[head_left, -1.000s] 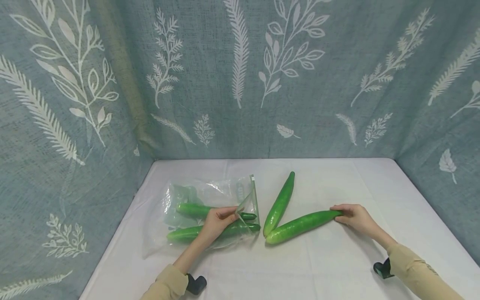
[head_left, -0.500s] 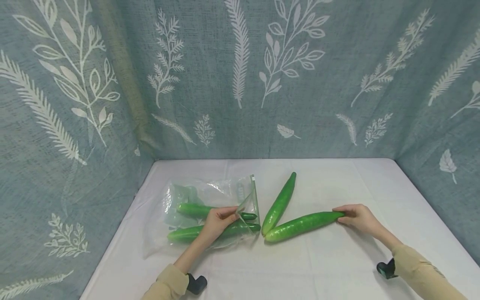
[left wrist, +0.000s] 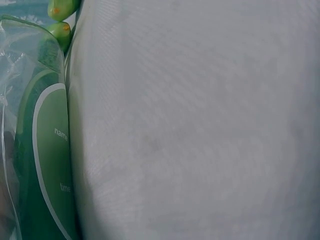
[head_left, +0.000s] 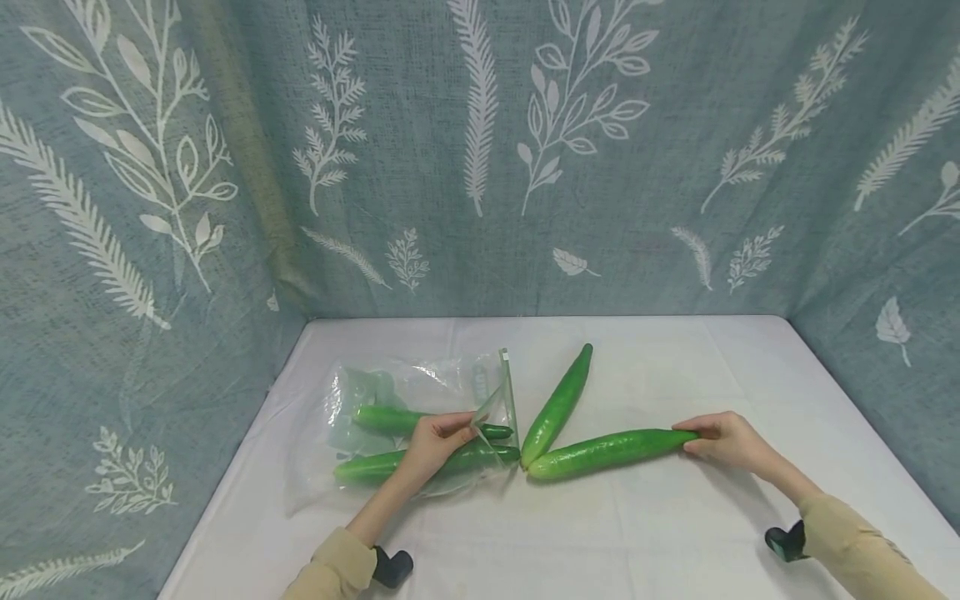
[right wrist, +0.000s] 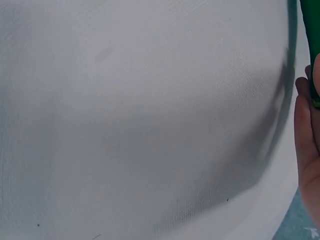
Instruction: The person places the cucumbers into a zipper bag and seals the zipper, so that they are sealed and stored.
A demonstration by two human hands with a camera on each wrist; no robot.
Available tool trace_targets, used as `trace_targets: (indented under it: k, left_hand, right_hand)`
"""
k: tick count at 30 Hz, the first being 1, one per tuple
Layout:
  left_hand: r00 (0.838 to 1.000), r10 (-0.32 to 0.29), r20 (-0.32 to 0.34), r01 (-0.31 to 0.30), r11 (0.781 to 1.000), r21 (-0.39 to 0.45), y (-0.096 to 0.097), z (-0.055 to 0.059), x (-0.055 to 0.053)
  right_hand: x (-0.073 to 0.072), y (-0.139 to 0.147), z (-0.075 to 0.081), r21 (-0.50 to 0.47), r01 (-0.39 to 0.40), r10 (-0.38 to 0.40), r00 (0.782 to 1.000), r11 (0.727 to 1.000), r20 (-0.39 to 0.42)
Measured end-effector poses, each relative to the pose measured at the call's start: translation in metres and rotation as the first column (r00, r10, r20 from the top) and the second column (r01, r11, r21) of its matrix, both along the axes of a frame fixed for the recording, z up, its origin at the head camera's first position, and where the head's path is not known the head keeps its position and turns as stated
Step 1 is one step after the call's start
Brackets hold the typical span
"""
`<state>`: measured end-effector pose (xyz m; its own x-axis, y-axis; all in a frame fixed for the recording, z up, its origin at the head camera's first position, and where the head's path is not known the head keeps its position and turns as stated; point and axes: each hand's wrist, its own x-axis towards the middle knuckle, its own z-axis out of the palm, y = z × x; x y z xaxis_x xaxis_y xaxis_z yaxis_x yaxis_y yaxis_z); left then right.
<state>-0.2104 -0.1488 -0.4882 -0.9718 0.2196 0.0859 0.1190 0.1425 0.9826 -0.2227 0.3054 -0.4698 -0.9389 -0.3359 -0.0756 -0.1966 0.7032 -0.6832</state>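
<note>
On the left lies a clear zip bag (head_left: 442,375) with two cucumbers inside, an upper one (head_left: 386,418) and a lower one (head_left: 363,469). My left hand (head_left: 431,450) pinches the near side of the bag's mouth, which faces right. My right hand (head_left: 727,443) pinches the narrow dark end of a long green cucumber (head_left: 615,452), also seen at the edge of the right wrist view (right wrist: 311,45). Its paler end lies beside the bag's mouth, at the base of another loose cucumber (head_left: 558,404) that slants away. The left wrist view shows the bag's green printed panel (left wrist: 52,155).
A white cloth (head_left: 570,542) covers the table. Blue-green curtains (head_left: 450,167) with white leaf patterns stand behind it and at both sides. A dark device (head_left: 393,569) sits at the left wrist, another (head_left: 785,542) at the right.
My right hand has moved a little to the right with the narrow end of its cucumber, which now lies flatter. Both loose cucumbers' pale ends have shifted slightly toward the bag. My left hand stays put.
</note>
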Motion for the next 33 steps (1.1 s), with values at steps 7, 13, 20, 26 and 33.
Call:
trace_targets:
  k: [7,13,20,26,33]
  left_hand:
    - [1.0,0.003,0.003,-0.003,1.0,0.002,0.001,0.003,0.001]
    - [1.0,0.008,-0.028,-0.008,1.0,-0.001,0.001,0.001,0.001]
    - [0.999,-0.008,-0.052,0.009,1.0,0.009,0.0,-0.001,0.0]
    - [0.998,-0.001,-0.064,0.001,1.0,0.0,0.001,-0.001,0.0]
    - [0.997,0.004,-0.072,-0.004,1.0,0.0,0.002,0.001,0.001]
  right_hand:
    - [0.003,0.006,0.005,-0.015,-0.021,0.021,1.0,1.0,0.012]
    - [0.004,0.012,0.007,-0.038,-0.037,0.038,0.999,0.999,0.032]
    - [0.005,0.017,0.007,-0.033,0.002,0.0,0.997,0.999,0.072]
    - [0.007,0.021,0.008,-0.064,0.029,-0.023,0.994,0.998,0.104]
    - [0.01,0.021,0.011,-0.086,0.063,-0.053,0.992,0.994,0.112]
